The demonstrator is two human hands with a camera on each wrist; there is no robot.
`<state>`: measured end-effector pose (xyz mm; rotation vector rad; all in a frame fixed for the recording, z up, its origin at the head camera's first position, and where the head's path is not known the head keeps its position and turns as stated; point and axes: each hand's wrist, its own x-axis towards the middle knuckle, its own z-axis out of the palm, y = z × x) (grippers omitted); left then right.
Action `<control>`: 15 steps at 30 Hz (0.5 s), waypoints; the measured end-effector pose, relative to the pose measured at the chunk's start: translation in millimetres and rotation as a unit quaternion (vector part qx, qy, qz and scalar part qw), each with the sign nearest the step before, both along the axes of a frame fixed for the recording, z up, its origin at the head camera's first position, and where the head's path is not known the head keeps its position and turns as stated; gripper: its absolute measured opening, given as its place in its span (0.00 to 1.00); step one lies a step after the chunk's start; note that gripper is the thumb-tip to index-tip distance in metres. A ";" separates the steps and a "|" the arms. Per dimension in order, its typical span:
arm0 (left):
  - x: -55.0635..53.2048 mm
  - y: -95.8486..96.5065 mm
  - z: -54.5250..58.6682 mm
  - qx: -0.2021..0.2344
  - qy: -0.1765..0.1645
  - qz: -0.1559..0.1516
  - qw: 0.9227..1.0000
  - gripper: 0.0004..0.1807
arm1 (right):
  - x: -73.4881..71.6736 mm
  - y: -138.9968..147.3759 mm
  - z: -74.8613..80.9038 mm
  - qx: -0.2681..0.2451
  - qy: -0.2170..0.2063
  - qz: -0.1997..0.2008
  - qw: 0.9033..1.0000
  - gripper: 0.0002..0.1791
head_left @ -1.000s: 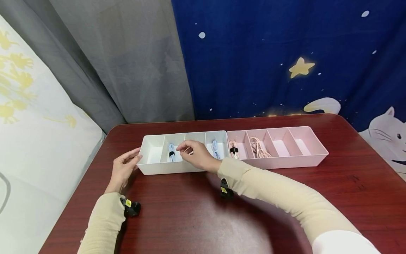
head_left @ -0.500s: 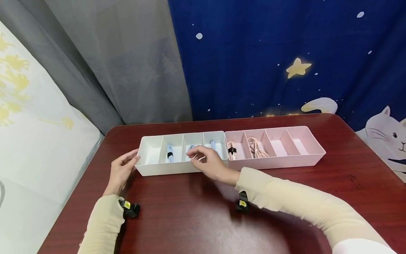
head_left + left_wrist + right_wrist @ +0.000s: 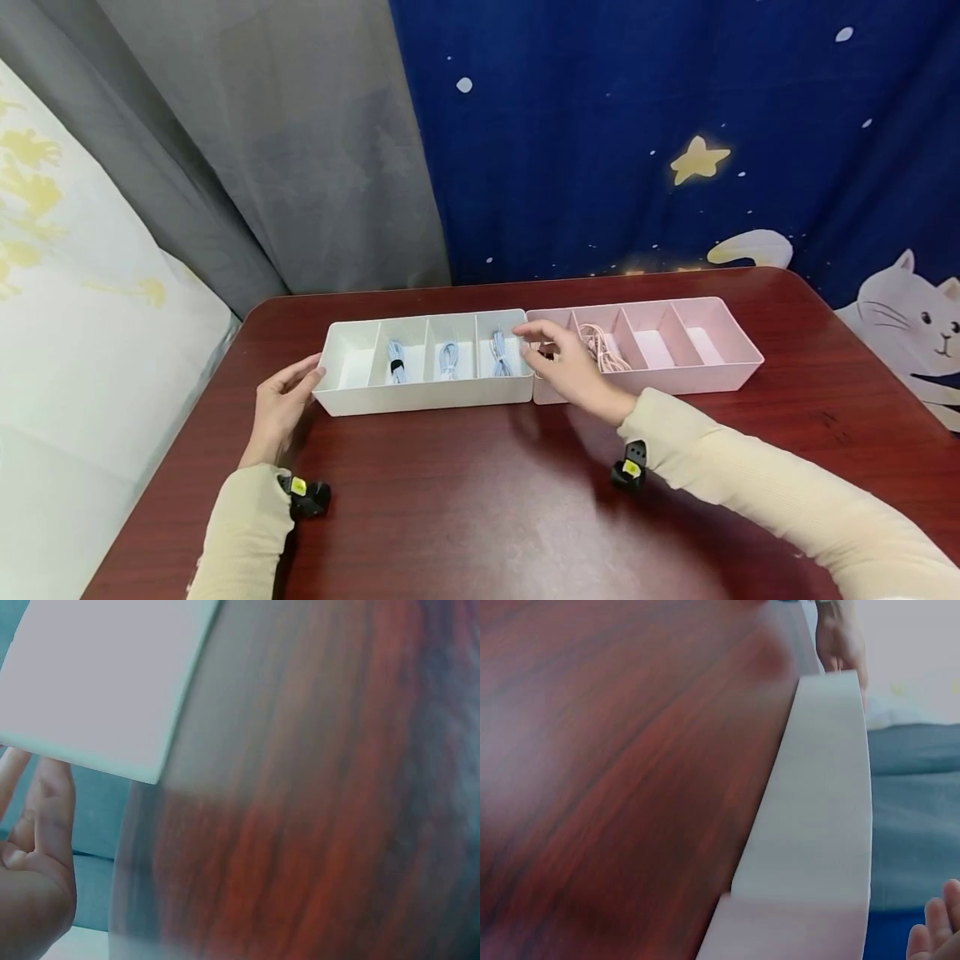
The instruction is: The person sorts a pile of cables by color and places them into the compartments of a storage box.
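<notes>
A white divided tray (image 3: 431,396) lies end to end with a pink divided tray (image 3: 697,381). My left hand (image 3: 281,410) rests its fingertips and thumb against the white tray's left end. In that tray lie a light-blue cable with a black strap (image 3: 397,364), a light-blue coiled cable (image 3: 448,360) and another light-blue cable (image 3: 500,354), each in its own compartment. My right hand (image 3: 566,367), fingers loosely bent and holding nothing visible, hovers over the pink tray's left end. It hides most of a black-strapped pink cable there. A loose pink cable (image 3: 603,350) fills the neighbouring compartment.
Both trays stand on a dark red wooden table (image 3: 450,492), towards its far edge. Behind it hang a grey curtain (image 3: 315,167) and a blue curtain (image 3: 562,150). White patterned fabric (image 3: 90,333) borders the left side. Each wrist wears a small black camera.
My right hand has moved right, from over the white tray's third compartment to the pink tray's left end, uncovering the light-blue cables. The left hand stays at the white tray's end.
</notes>
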<state>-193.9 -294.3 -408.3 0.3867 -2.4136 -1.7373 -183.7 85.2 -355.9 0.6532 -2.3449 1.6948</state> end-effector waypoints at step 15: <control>2.6 19.5 14.3 -0.165 0.040 -0.005 0.985 0.21 | -8.4 54.2 -5.0 0.120 0.028 -0.074 0.990 0.24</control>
